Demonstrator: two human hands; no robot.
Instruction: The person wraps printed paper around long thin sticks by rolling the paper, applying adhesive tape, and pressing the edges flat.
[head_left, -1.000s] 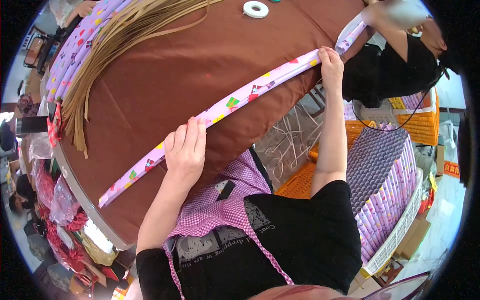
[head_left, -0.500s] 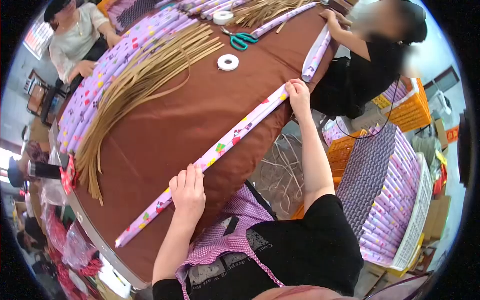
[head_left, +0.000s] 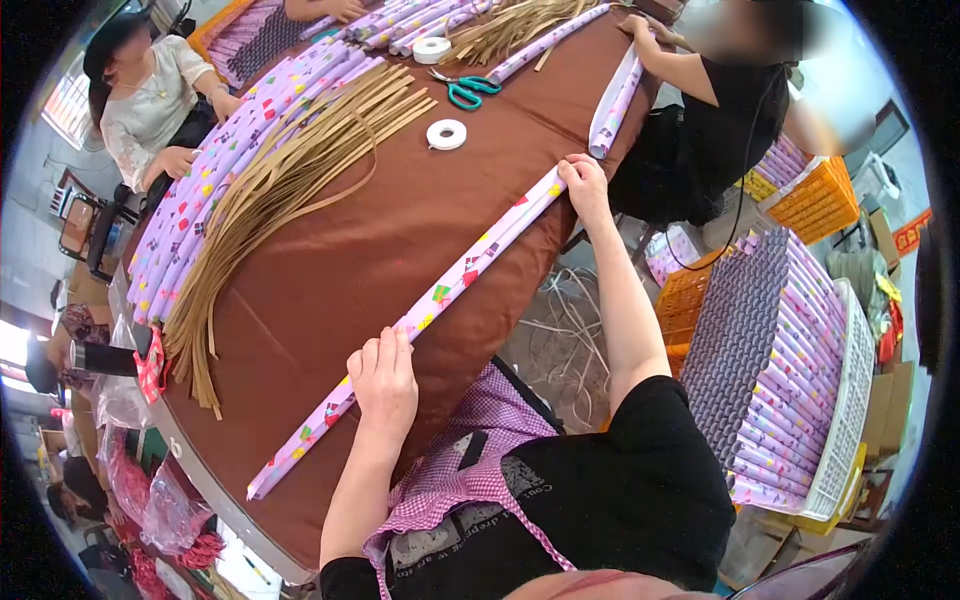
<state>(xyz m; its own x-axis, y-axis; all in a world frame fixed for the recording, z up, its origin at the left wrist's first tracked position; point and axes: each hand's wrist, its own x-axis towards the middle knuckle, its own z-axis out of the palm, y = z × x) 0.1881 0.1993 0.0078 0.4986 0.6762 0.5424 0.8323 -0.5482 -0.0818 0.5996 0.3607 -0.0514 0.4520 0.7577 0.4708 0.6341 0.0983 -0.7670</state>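
A long, narrow roll of pink patterned paper [head_left: 470,262] lies diagonally across the brown tablecloth [head_left: 310,270]. My left hand [head_left: 384,378] rests on its lower half, fingers together over the paper. At the upper right end, my right hand [head_left: 584,182] pinches the roll between thumb and fingers. Beyond that end lies another patterned roll [head_left: 617,103], partly open, under a co-worker's hands. A white tape roll [head_left: 446,134] and teal-handled scissors [head_left: 465,92] sit farther up the cloth.
Brown strips [head_left: 270,185] lie over a pile of patterned rolls [head_left: 225,150] at the left. Two people sit at the table's far left and right, with another person's hand at the top. A white crate [head_left: 840,400] of finished rolls stands at the right.
The view has shifted, bringing the scissors and more of the far table into sight. Both hands stay on the roll; at the right, the co-worker's hands have moved away from my right hand.
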